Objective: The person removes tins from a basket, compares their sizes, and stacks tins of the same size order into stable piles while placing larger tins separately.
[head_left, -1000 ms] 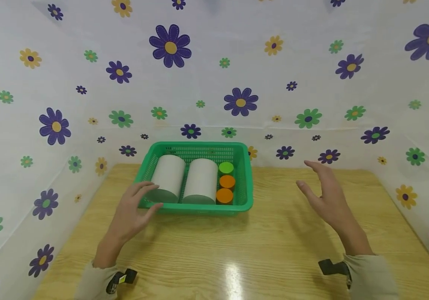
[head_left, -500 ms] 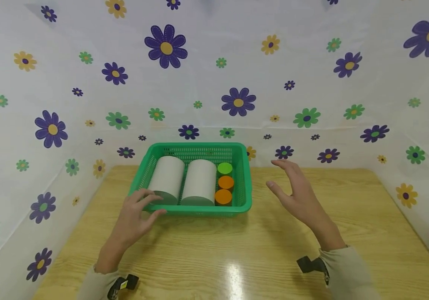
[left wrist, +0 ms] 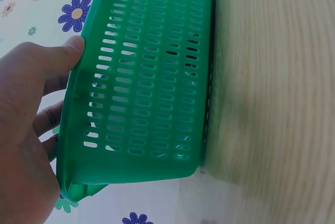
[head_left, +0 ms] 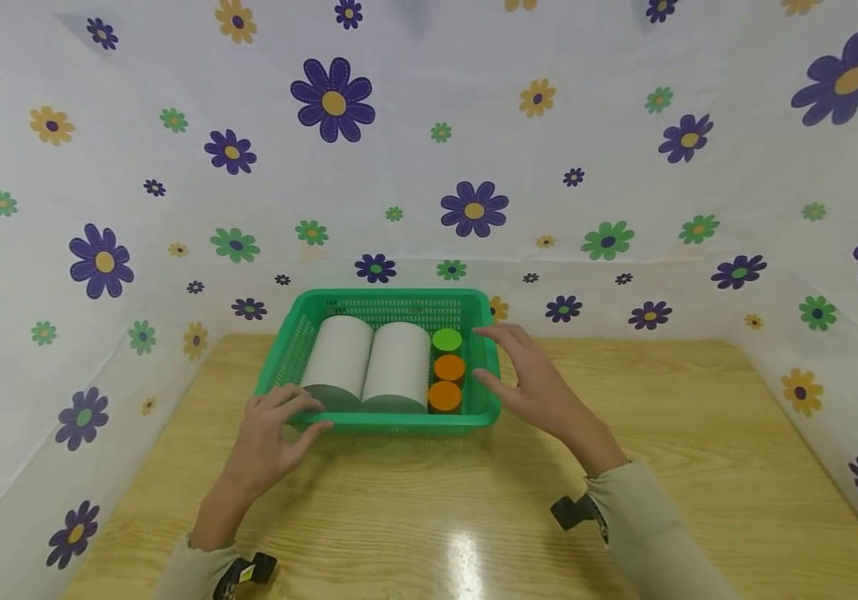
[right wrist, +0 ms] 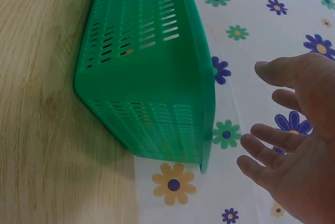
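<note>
A green plastic basket (head_left: 399, 419) with slotted walls stands on the table. In it lie two white cylinders (head_left: 337, 354) (head_left: 399, 362), side by side. Along its right side is a row of small round pieces, one with a lime-green top (head_left: 447, 340) and two with orange tops (head_left: 449, 367) (head_left: 445, 397). My left hand (head_left: 271, 437) grips the front left corner; in the left wrist view the thumb (left wrist: 73, 46) is at the rim and the fingers go behind it. My right hand (head_left: 537, 387) hovers at the right rim, fingers spread; the right wrist view shows a gap between it and the basket.
The wooden table (head_left: 399, 508) extends in front of the basket and to its right. A white cloth with printed flowers (head_left: 586, 125) rises behind the table and along both sides, close behind the basket's back rim. Each wrist wears a small black camera (head_left: 575, 510).
My right hand has moved left, from over the table to the basket's right rim. My left hand stays at the front left corner. The two white cylinders now lie closer together.
</note>
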### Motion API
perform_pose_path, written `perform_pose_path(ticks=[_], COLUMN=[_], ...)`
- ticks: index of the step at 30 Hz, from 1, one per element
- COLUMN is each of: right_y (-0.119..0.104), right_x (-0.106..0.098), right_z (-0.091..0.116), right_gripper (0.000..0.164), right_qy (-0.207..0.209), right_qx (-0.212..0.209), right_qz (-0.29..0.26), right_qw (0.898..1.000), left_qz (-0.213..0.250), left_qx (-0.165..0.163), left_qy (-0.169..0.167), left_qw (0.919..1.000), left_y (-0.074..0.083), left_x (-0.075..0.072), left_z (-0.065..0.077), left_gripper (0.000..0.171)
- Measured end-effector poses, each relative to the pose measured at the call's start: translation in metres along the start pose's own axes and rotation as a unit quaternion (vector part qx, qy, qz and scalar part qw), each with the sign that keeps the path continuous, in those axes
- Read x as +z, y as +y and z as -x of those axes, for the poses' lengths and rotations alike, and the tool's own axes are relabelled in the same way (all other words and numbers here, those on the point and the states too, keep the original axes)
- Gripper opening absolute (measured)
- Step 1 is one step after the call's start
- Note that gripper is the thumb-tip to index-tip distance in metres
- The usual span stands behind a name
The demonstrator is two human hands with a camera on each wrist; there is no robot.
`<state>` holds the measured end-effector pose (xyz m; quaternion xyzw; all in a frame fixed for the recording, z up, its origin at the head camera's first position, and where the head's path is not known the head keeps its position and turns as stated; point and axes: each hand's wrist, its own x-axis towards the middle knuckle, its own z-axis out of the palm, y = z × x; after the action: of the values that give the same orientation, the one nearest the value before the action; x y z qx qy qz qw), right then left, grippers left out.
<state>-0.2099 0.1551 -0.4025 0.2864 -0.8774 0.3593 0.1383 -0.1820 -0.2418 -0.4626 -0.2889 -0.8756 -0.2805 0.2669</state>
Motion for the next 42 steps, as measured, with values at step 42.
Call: perform_pose_path(ticks=[42], right_y=[0.007], right_x=[0.058], right_z=[-0.067], right_gripper=[0.049], right_qy=[-0.23], right_qx=[-0.016], right_qz=[0.187], right_qw=[0.955], left_qz=[0.023], left_qx=[-0.017], left_qy=[0.013], left_qw=[0.9995], left_y=[-0.002], left_x=[0.0], left_z=[0.002], left_gripper=[0.024])
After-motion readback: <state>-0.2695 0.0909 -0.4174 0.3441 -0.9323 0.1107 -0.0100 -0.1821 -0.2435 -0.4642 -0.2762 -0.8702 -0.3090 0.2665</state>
